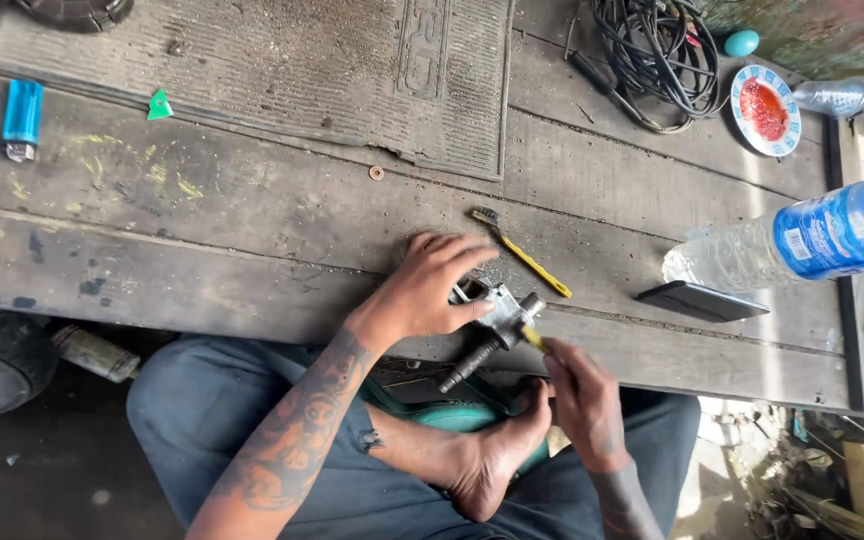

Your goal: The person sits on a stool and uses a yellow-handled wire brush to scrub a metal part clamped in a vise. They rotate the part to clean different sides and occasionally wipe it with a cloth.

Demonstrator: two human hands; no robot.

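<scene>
Jeans-clad knees [212, 410] and a bare foot [497, 465] fill the bottom of the view, with the person sitting cross-legged at the edge of a weathered wooden platform [252, 230]. Just above the foot, the right hand [584, 400] has its fingers pinched together on a small yellow-handled tool [533, 338], whose tip touches a grimy metal part with a threaded shaft [492, 335]. That part lies at the platform's near edge, between the two hands. The tattooed left hand [430, 285] presses down on top of it, fingers spread and curled over its upper end, pinning it to the boards.

Just beyond the left hand's fingertips lies a yellow-handled wire brush [522, 253]. Further right of the right hand sit a dark flat phone [700, 300] and a clear plastic water bottle with a blue label [802, 240]. Well beyond the left hand is a ribbed rubber mat [282, 70], with a blue lighter [21, 118] far to its left, and a coil of black cable [652, 50] near a patterned dish of red sauce [765, 108].
</scene>
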